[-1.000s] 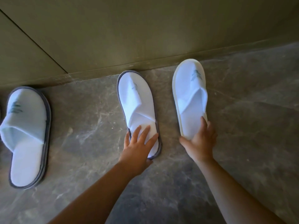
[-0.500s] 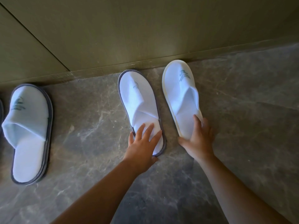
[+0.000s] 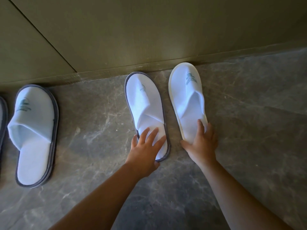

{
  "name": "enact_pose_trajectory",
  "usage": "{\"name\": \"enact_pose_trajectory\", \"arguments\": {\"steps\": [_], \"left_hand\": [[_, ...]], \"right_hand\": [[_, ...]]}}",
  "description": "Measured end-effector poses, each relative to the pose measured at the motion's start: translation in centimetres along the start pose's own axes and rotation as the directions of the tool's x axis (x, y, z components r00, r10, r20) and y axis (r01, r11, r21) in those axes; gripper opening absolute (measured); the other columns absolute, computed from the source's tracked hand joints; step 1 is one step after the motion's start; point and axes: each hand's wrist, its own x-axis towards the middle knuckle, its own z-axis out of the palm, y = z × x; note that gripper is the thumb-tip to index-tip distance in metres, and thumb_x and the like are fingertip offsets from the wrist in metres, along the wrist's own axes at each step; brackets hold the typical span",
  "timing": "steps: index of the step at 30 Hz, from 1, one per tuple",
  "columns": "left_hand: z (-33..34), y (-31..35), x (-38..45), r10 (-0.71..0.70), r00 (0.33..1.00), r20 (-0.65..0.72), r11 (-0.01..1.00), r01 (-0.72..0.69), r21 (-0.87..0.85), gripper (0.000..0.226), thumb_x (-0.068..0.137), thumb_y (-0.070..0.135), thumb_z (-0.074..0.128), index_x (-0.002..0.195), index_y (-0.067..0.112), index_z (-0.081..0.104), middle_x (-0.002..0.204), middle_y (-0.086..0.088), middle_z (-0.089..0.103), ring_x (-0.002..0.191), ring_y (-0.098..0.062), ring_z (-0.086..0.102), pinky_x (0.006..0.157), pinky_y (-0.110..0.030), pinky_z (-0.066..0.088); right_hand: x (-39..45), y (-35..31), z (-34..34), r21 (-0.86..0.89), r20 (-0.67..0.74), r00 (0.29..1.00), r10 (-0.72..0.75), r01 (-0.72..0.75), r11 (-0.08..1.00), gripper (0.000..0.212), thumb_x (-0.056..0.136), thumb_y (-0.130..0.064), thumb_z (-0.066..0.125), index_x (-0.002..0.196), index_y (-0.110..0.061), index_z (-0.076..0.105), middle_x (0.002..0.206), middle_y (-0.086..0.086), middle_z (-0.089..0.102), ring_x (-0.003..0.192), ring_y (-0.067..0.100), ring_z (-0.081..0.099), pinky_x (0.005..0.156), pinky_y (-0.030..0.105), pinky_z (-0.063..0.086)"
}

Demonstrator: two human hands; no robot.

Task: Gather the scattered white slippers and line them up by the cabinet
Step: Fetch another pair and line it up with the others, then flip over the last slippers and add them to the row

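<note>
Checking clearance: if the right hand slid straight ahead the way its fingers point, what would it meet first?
The right hand would likely ride up its slipper into the folded upper, then the cabinet base.

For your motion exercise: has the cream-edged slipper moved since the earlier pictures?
Yes. The cream-edged slipper under the right hand has slid left, closing on the grey-edged slipper.

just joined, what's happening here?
A person is lining white slippers up along the cabinet base on the stone floor. The left hand rests flat on the heel of the grey-trimmed slipper; the right hand holds the heel of the white-trimmed slipper beside it, thumb at its left edge. Both toes point at the cabinet. Another grey-trimmed slipper sits further left, with a sliver of one more at the frame edge.
</note>
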Motion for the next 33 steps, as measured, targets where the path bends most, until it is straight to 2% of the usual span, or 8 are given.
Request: {"name": "enact_pose_trajectory", "arguments": {"steps": [4,7,10,17,22,26,30,33], "left_hand": [[-2.1,-0.2,-1.4,-0.029,0.998,0.051,0.999,0.031,-0.037,0.081,0.080,0.052,0.052,0.141,0.032,0.002,0.156,-0.003,-0.006,0.142,-0.030,-0.008,0.114,-0.051,0.001],[-6.3,-0.2,-4.7,-0.046,0.997,0.057,0.989,0.053,-0.139,0.065,0.084,0.044,0.050,0.139,0.023,0.021,0.152,-0.008,0.022,0.139,-0.029,0.021,0.113,-0.044,0.019],[-12.0,-1.0,-10.3,-0.100,0.995,0.012,0.941,0.099,-0.325,0.046,0.087,0.033,0.048,0.129,0.017,0.039,0.135,-0.010,0.048,0.120,-0.029,0.047,0.100,-0.040,0.039],[-27.9,-3.2,-28.7,-0.323,0.946,-0.006,0.771,0.260,-0.581,0.034,0.089,0.026,0.045,0.121,0.015,0.049,0.123,-0.010,0.058,0.109,-0.028,0.055,0.094,-0.038,0.045],[-40.8,-4.3,-42.7,-0.466,0.884,-0.038,0.661,0.319,-0.679,0.031,0.088,0.026,0.046,0.118,0.019,0.051,0.120,-0.006,0.060,0.105,-0.023,0.057,0.086,-0.031,0.044],[-48.3,-5.1,-52.5,-0.601,0.791,-0.115,0.613,0.364,-0.701,0.031,0.087,0.028,0.047,0.116,0.018,0.052,0.118,-0.005,0.061,0.103,-0.024,0.058,0.083,-0.032,0.045],[-52.5,-5.5,-60.1,-0.765,0.629,-0.141,0.483,0.414,-0.772,0.030,0.087,0.028,0.047,0.115,0.017,0.052,0.117,-0.001,0.062,0.102,-0.022,0.058,0.082,-0.031,0.045],[-53.9,-5.6,-64.1,-0.861,0.491,-0.131,0.371,0.431,-0.823,0.031,0.087,0.028,0.047,0.115,0.017,0.052,0.116,-0.002,0.062,0.103,-0.022,0.058,0.082,-0.030,0.043]], "right_hand": [[-1.1,-1.2,-1.6,0.013,-0.061,0.998,-0.030,0.031,0.999,0.073,0.075,-0.036,0.065,0.135,-0.010,0.032,0.147,0.023,0.024,0.134,0.040,0.022,0.108,0.048,0.022],[-3.6,-3.5,-4.8,0.071,-0.093,0.986,-0.137,0.144,0.987,0.048,0.080,-0.025,0.057,0.119,0.001,0.050,0.126,0.027,0.051,0.118,0.040,0.045,0.098,0.039,0.034],[-8.4,-7.5,-9.2,0.126,-0.044,0.979,-0.200,0.205,0.971,0.031,0.082,-0.015,0.055,0.110,-0.002,0.057,0.113,0.020,0.063,0.107,0.035,0.055,0.087,0.036,0.042],[-21.4,-21.7,-24.2,0.198,0.155,0.903,-0.401,0.369,0.908,0.017,0.084,-0.013,0.052,0.096,-0.008,0.063,0.102,0.011,0.068,0.095,0.025,0.060,0.073,0.026,0.040],[-30.8,-34.3,-36.4,0.321,0.219,0.834,-0.506,0.428,0.845,0.012,0.084,-0.014,0.051,0.088,-0.015,0.063,0.082,-0.004,0.062,0.080,0.013,0.053,0.060,0.020,0.034],[-37.5,-43.0,-43.3,0.403,0.222,0.768,-0.601,0.489,0.774,0.014,0.083,-0.014,0.050,0.080,-0.026,0.056,0.072,-0.013,0.056,0.074,0.011,0.052,0.068,0.023,0.037],[-42.4,-48.1,-47.3,0.395,0.257,0.672,-0.695,0.583,0.710,0.011,0.082,-0.016,0.050,0.085,-0.021,0.060,0.070,-0.013,0.057,0.072,0.012,0.053,0.067,0.024,0.038],[-44.9,-50.4,-48.7,0.422,0.306,0.560,-0.770,0.645,0.637,0.011,0.083,-0.014,0.052,0.086,-0.018,0.062,0.070,-0.010,0.060,0.069,0.008,0.054,0.060,0.010,0.038]]}}
